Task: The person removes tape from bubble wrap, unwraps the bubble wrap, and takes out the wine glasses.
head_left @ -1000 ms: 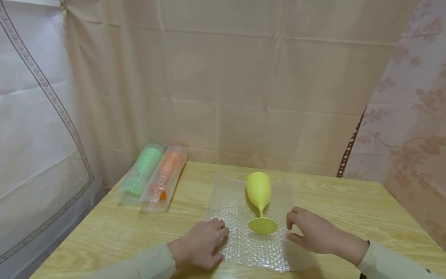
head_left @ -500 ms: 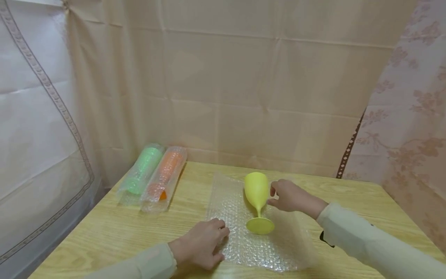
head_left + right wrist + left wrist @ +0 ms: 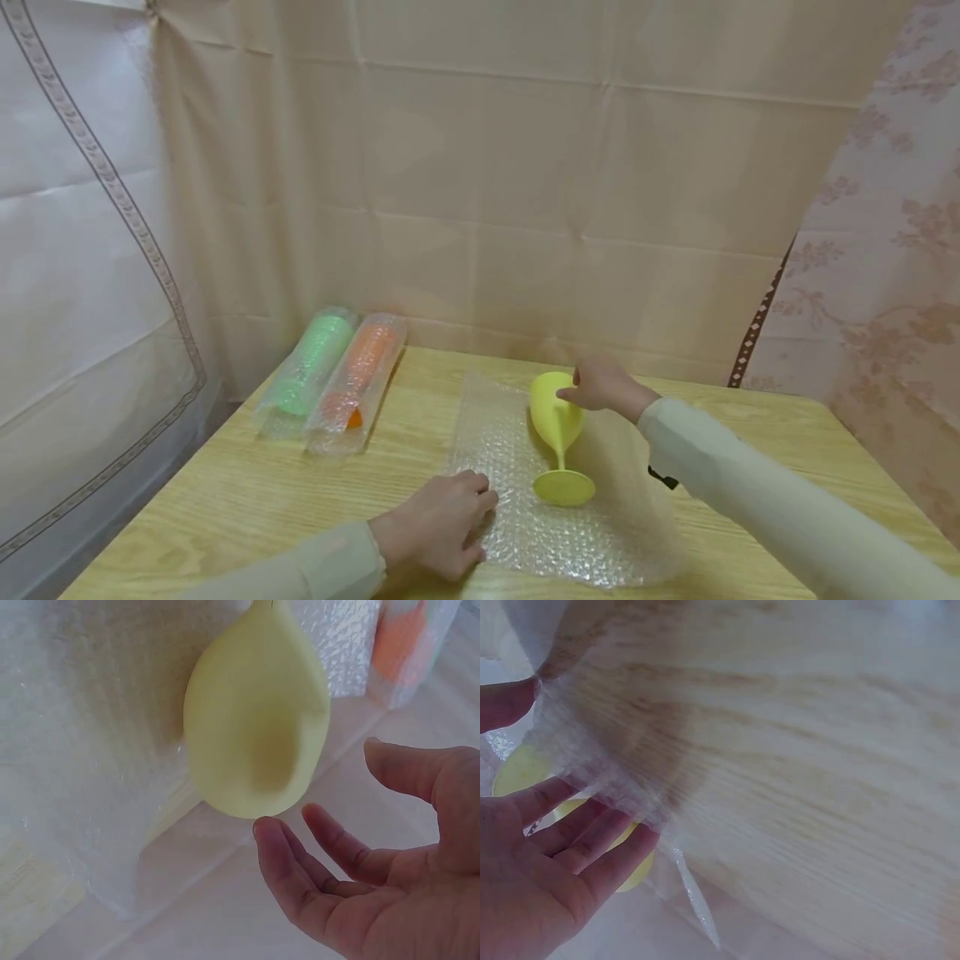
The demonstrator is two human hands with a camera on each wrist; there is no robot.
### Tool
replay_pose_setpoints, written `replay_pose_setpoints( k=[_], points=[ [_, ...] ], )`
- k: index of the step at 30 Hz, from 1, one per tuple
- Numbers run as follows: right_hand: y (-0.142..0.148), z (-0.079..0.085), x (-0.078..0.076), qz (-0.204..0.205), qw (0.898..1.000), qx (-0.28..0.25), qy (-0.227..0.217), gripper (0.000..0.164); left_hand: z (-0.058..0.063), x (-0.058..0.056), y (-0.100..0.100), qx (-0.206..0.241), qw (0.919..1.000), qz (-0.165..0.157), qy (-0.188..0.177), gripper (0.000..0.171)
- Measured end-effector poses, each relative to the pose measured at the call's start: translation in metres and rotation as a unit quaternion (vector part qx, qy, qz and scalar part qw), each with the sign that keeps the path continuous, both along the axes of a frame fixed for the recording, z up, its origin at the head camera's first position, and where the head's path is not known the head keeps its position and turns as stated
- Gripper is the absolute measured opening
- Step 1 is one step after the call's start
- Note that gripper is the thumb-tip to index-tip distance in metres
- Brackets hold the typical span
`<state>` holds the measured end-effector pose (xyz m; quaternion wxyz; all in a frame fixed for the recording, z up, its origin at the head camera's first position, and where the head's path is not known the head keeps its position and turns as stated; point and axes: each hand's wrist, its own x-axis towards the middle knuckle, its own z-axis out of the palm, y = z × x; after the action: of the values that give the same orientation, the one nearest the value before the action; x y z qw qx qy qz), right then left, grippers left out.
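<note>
A yellow plastic goblet (image 3: 553, 421) lies on its side on a sheet of bubble wrap (image 3: 495, 467), its foot toward me and its bowl toward the back. My left hand (image 3: 438, 523) rests at the sheet's left edge; in the left wrist view its straight fingers (image 3: 592, 840) touch the bubble wrap. Over the right side of the bowl reaches my right hand (image 3: 606, 385), thumb by the yellow wall. The right wrist view shows its loosely bent fingers (image 3: 289, 881) close by the goblet's rim, not wrapped around it.
At the table's back left lie two bubble-wrapped bundles side by side, one green (image 3: 311, 362) and one orange (image 3: 360, 375). The wooden table (image 3: 247, 517) meets a beige cloth (image 3: 465, 167) hanging behind it. More cloth hangs at left and right.
My right hand has moved from beside the goblet's foot, away from me and leftward, up to its bowl. The left hand has stayed at the bubble wrap's edge.
</note>
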<state>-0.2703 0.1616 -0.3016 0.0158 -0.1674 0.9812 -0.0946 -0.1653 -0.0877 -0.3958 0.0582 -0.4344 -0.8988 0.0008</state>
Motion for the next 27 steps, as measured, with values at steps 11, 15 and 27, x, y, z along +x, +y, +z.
replay_pose_setpoints(
  k=[11,15,27],
  points=[
    [0.002,-0.006,-0.019,-0.084,0.993,-0.039,-0.074,0.051,0.001,0.001,0.003,-0.024,0.9997,0.0,0.008,0.032],
    [0.003,-0.008,-0.024,-0.107,0.985,-0.064,-0.116,0.049,0.001,0.001,0.003,-0.025,0.9996,0.0,0.009,0.033],
    [0.003,-0.014,-0.039,-0.151,0.96,-0.124,-0.201,0.047,0.003,0.0,0.003,-0.025,0.9997,0.003,0.007,0.033]
  ],
)
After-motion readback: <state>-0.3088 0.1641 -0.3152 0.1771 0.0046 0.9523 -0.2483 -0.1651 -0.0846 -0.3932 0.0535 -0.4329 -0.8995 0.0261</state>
